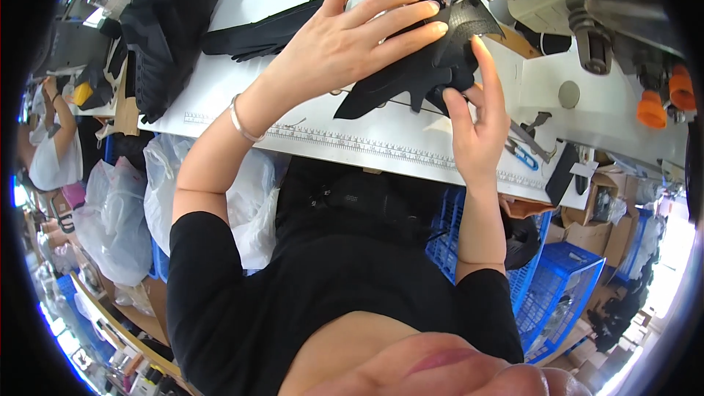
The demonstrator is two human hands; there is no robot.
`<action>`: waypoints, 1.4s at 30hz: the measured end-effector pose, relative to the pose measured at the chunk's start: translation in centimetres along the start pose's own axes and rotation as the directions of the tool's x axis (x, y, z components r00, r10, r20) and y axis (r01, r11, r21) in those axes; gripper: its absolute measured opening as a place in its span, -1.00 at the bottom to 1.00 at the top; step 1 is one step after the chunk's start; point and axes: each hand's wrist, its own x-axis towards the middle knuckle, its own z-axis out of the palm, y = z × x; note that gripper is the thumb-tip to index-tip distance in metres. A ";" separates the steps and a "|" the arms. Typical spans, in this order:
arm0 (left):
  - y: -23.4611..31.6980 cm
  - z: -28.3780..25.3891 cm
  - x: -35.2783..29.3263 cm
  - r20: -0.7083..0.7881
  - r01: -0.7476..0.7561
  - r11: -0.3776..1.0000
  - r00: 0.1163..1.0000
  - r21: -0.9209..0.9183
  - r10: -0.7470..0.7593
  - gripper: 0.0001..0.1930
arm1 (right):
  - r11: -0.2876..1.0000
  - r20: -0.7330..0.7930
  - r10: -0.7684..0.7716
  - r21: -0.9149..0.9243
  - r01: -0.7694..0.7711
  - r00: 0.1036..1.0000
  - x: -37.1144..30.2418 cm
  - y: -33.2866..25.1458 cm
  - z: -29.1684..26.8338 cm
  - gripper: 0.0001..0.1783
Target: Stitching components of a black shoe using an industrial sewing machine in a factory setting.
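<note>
A black cut piece of flexible material [392,84], with pointed tabs and a textured patch, lies on the white table under the sewing machine's needle area. My left hand [356,40] rests across it, palm down and open, its fingers stretched toward the needle area. At the piece's right edge, my right hand [480,114] grips it between thumb and fingers. Some of the curled fingers are partly hidden. A stack of long black pieces [268,29] lies beyond my left wrist.
The sewing machine [543,0] overhangs the upper right. Blue-handled thread snips [525,158] lie right of my right hand. A printed ruler strip [367,143] follows the table's near edge. A black pile [172,26] sits far left; blue crates [561,286] stand below right.
</note>
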 end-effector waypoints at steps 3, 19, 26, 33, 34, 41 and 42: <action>-0.7 1.0 0.9 -0.252 -0.014 0.977 0.967 -0.211 -0.040 -0.60 | 0.932 0.114 0.223 0.265 -0.246 0.968 -0.1 0.2 -1.1 -0.39; -1.2 2.8 0.4 -0.392 -0.300 0.940 0.894 -0.165 0.217 -0.70 | 0.883 0.112 0.287 0.355 -0.308 0.951 0.1 0.0 -0.7 -0.39; -1.2 2.0 0.7 -0.384 -0.364 0.924 0.875 -0.118 0.296 -0.80 | 0.909 0.057 0.298 0.288 -0.302 0.953 -0.2 -0.5 -0.5 -0.38; -1.3 2.7 0.6 -0.460 -0.402 0.910 0.830 -0.100 0.316 -0.80 | 0.960 0.008 0.222 0.172 -0.220 0.975 -0.6 0.1 -0.3 -0.42; -1.2 2.7 0.8 -0.460 -0.407 0.908 0.828 -0.101 0.320 -0.80 | 0.962 0.010 0.219 0.166 -0.218 0.976 -0.5 0.1 -0.4 -0.42; -1.1 2.9 1.2 -0.472 -0.387 0.916 0.830 -0.102 0.298 -0.79 | 0.964 0.003 0.213 0.160 -0.211 0.977 0.3 0.0 -0.7 -0.45; -1.2 3.0 1.2 -0.473 -0.386 0.917 0.830 -0.103 0.296 -0.79 | 0.962 0.006 0.215 0.171 -0.213 0.977 0.4 -0.1 -0.7 -0.46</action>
